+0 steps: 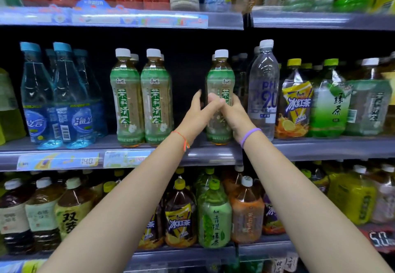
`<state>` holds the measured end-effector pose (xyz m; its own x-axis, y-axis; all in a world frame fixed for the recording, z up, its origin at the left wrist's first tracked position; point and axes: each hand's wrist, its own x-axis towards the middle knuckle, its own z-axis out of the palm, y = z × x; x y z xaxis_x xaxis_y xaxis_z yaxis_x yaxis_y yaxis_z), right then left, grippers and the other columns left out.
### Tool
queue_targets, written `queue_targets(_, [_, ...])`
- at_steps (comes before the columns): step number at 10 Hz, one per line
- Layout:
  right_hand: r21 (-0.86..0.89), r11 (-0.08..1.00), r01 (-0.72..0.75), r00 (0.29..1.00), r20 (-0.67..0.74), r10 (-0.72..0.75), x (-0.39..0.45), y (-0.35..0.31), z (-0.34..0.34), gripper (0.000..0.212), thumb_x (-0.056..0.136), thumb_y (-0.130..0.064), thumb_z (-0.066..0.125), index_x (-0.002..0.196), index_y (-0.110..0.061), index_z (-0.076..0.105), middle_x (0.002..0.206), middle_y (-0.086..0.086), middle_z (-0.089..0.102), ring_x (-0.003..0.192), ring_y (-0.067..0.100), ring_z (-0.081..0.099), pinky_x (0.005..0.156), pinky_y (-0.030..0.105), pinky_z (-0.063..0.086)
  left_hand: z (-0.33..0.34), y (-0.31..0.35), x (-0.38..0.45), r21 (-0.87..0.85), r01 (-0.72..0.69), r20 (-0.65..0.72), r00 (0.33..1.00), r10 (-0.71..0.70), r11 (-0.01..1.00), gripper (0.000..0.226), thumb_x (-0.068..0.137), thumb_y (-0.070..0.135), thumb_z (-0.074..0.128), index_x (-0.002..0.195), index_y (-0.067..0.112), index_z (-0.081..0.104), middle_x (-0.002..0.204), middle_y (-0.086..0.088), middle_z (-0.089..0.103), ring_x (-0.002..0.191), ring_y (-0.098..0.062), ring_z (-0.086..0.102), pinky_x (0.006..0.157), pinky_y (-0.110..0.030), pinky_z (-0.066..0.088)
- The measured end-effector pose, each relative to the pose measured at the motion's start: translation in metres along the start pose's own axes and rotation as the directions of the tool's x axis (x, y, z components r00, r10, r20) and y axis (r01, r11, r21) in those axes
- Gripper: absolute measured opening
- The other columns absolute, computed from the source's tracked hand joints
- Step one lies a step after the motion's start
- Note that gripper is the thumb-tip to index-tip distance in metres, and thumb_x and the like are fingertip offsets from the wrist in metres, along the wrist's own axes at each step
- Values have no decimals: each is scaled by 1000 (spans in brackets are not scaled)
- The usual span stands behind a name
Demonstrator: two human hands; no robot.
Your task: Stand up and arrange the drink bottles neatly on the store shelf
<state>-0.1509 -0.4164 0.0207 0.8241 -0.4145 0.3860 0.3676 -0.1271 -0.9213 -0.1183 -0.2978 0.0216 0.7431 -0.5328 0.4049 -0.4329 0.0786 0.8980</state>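
A green-labelled jasmine tea bottle (221, 76) with a white cap stands upright at the front of the middle shelf (213, 155). My right hand (234, 114) is wrapped around its lower half. My left hand (199, 112) reaches in from the left, fingers spread, its thumb touching the right hand's fingers at the bottle's left side. Two matching tea bottles (142, 97) stand side by side further left, with a dark gap between them and the held bottle.
Blue-capped water bottles (59, 95) fill the shelf's left end. A clear pH 9.0 bottle (264, 88) and large iced tea and green tea bottles (310, 99) stand to the right. Shelves above and below are packed with bottles.
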Motion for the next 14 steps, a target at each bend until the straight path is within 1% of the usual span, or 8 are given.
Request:
queue_targets(3, [23,1000,-7,999,41,6,2,2,16,68,83,-41,75,140,-26,41,119,-2,65,104,14,67,86,35,57,0,0,-4,48,-32,-51,998,35,998,88,74,61,62,150,34,26,142,8,49,126,-9,50,106,-39,43])
queue_targets(4, [42,999,-5,999,41,3,2,2,24,79,75,-46,78,141,-26,40,121,-2,66,106,14,67,89,37,56,1,6,-20,77,-131,-92,986,137,988,72,86,46,60,148,26,31,129,16,53,118,3,50,99,-27,44])
queue_targets(5, [66,998,-18,999,46,15,3,4,35,94,60,-53,80,141,-26,41,121,-2,66,107,15,67,92,38,55,-8,15,-48,401,-426,-325,762,560,811,60,88,29,58,142,11,41,139,-1,47,131,-11,43,107,-34,40])
queue_targets(6, [60,998,-24,998,56,21,2,4,42,91,64,-53,80,141,-27,40,120,-2,65,105,17,67,92,42,56,-27,14,-50,672,-429,-376,505,777,604,59,84,21,62,137,1,45,144,-16,42,138,-29,36,114,-46,29])
queue_targets(7, [53,998,-28,998,56,25,2,6,55,90,68,-54,79,143,-26,38,122,-2,63,107,17,66,93,42,54,-58,9,-43,692,-201,-542,490,683,693,81,78,31,60,147,2,31,155,-20,27,146,-37,20,118,-54,16])
queue_targets(8, [39,999,-22,999,46,20,1,6,63,89,71,-54,79,144,-26,36,126,-3,61,110,17,63,95,41,53,-71,2,-38,616,-90,-614,567,548,783,90,77,37,59,153,6,20,159,-18,18,148,-36,13,117,-56,14])
queue_targets(12, [-7,1000,-24,1000,-18,24,-6,3,88,88,72,-56,78,144,-27,37,128,-7,58,115,14,59,105,44,46,-96,-12,-44,645,-114,-529,646,550,755,91,80,43,60,154,14,16,162,-13,10,148,-32,13,117,-54,18])
queue_targets(14, [54,990,132,950,-293,-111,-17,-7,101,72,90,-56,57,149,-22,33,141,-7,43,129,14,43,108,38,37,-112,-16,-45,637,-189,-494,644,584,747,89,80,45,54,154,13,17,161,-11,12,148,-28,15,116,-54,19])
